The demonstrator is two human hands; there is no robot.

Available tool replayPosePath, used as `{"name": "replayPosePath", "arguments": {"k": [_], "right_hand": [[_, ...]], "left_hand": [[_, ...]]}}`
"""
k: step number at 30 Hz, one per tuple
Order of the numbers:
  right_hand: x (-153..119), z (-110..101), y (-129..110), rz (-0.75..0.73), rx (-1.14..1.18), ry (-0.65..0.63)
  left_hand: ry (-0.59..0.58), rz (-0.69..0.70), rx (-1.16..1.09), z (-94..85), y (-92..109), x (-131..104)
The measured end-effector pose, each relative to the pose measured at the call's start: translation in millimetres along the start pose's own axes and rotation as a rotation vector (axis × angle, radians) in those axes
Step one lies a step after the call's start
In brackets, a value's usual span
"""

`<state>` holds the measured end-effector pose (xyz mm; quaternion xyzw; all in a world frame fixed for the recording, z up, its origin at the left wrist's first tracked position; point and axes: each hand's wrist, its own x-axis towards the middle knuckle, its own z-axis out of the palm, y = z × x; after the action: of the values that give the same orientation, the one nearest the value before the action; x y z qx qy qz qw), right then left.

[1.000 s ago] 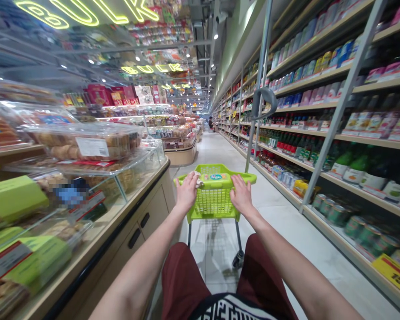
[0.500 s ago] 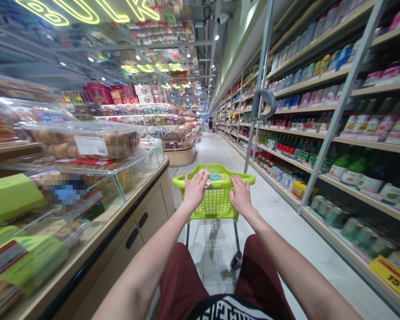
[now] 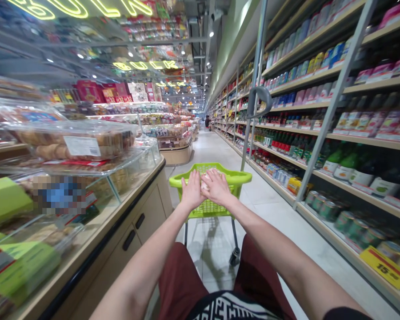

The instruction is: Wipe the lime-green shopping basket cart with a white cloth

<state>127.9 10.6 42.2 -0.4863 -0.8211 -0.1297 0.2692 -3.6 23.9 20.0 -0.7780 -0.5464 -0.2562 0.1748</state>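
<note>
Straight ahead stands a lime-green shopping cart with a plastic basket and grey legs. My left hand is over the left part of its handle, fingers pointing forward and close together. Beside it my right hand has its fingers bent over a small whitish, crumpled thing. That thing lies between both hands and is mostly covered, so its kind cannot be made out. Both hands are closed about it, above the cart's near edge. The handle's middle is hidden behind them.
A counter with clear boxes of baked goods runs along the left. On the right, long shelves hold bottles and cans. A grey pole rises beside the cart. Far down the aisle is a person.
My right hand has left the handle's right side and moved left, against my left hand and the whitish thing. The view has shifted slightly, with the cart still in front.
</note>
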Motion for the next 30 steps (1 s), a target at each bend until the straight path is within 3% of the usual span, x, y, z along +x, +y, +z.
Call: {"name": "replayPosePath", "arguments": {"k": [3, 5, 11, 13, 15, 21, 23, 25, 28, 30], "right_hand": [[1.0, 8.9, -0.1, -0.010, -0.031, 0.087], [-5.4, 11.0, 11.9, -0.027, -0.030, 0.149], [-40.6, -2.8, 94.8, 0.189, -0.077, 0.304], [-45.9, -4.6, 109.0, 0.252, -0.092, 0.360], [-44.5, -0.4, 103.3, 0.238, -0.086, 0.386], [-27.5, 18.0, 46.8, 0.010, -0.039, 0.281], [-30.9, 16.3, 54.0, 0.030, -0.042, 0.264], [-39.0, 12.1, 76.6, 0.079, -0.053, 0.273], [-49.1, 7.0, 112.9, 0.186, -0.056, 0.355], [-48.6, 7.6, 121.5, 0.216, -0.013, 0.408]], "left_hand": [[-0.050, 0.015, 0.039, -5.5, -9.6, -5.8], [-0.055, 0.006, 0.035, -8.9, -10.6, -7.2], [-0.022, -0.016, 0.017, -11.7, -9.3, -7.8], [-0.008, -0.025, 0.018, -9.8, -7.3, -7.8], [-0.005, -0.033, 0.021, -7.7, -4.3, -7.4], [-0.026, 0.006, 0.035, -7.6, -5.2, -6.4], [-0.020, -0.011, 0.044, -9.0, -14.0, -7.0], [-0.005, -0.063, 0.055, -10.1, -24.8, -8.3], [0.016, -0.101, 0.059, -10.6, -35.7, -11.0], [0.028, -0.107, 0.051, -10.5, -35.6, -12.7]]}}
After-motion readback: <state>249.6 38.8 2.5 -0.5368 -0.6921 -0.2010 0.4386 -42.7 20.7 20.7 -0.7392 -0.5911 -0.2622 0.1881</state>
